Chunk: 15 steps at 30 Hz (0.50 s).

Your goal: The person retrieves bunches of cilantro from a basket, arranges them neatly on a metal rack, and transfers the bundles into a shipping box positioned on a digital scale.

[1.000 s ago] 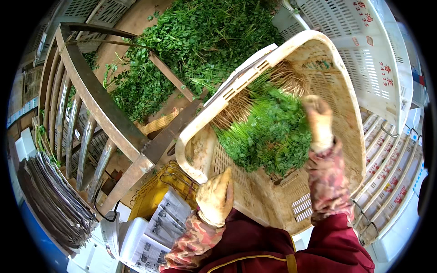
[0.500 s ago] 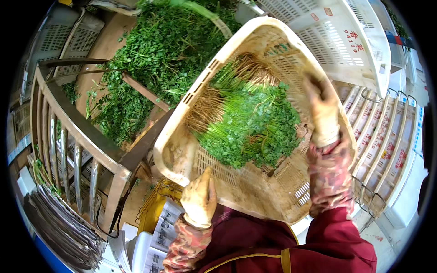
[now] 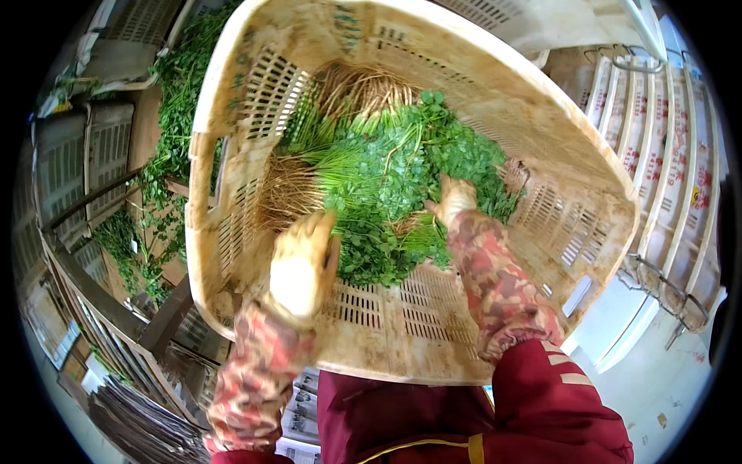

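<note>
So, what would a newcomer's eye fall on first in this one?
Probably the bright green herbs, brown roots toward the left and far side, lying in the big stained basket that fills the middle. Next, the hands: the left hand at the herbs' near-left edge, the right hand over the leaves on their right side.

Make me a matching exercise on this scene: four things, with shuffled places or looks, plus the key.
Column one:
1. Left hand
2. Crate
3. Right hand
4. Sleeves

Column two:
A. Camouflage-patterned
B. At the green leaves
C. Just nearer the wearer than the left bunch of brown roots
D. Cream-coloured, slotted, stained brown

Pairs: 1-C, 2-D, 3-B, 4-A.
</note>
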Tool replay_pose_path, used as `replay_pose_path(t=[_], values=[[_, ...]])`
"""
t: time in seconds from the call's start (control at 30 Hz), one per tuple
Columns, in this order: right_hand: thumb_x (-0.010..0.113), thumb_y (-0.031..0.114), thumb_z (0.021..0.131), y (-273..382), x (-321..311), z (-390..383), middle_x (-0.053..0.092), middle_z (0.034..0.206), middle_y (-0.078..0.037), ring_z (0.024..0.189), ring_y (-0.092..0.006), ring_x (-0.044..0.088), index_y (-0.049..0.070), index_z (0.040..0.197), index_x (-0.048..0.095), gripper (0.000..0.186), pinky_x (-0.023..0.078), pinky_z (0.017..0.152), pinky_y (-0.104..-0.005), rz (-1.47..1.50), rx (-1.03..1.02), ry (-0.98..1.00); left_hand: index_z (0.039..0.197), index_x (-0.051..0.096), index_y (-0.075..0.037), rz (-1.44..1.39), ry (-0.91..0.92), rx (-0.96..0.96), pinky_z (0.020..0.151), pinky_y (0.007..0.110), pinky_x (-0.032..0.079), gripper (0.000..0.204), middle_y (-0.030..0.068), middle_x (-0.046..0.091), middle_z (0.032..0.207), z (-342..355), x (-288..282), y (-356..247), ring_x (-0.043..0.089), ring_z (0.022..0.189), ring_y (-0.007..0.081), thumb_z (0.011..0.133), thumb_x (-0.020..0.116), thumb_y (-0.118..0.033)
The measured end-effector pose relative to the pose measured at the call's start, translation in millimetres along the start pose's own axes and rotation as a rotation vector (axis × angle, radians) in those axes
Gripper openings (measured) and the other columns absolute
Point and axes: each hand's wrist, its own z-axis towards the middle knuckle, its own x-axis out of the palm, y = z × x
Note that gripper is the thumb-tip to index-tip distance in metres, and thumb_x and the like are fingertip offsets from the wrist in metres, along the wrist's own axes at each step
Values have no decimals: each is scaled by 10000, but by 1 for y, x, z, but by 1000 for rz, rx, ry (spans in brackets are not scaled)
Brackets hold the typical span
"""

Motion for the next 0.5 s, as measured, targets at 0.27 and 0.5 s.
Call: replay_pose_path(t=[0.27,0.5], values=[[686,356,787,-26,15,-42,606,1032,-106,1006,-275,547,96,1015,650,348,372,964,-450,-1,-353,-385,1190,561,-32,67,232,28,895,431,473,374,167,587,1149,59,95,10,559,1086,350,827,635,-90],[671,481,773,3,73,-46,533,1208,-178,1262,-346,409,56,1075,573,530,228,1130,-515,68,-507,-468,1356,449,-49,194,251,108,1030,466,381,559,193,484,1344,45,131,22,450,1246,392,848,642,-177]])
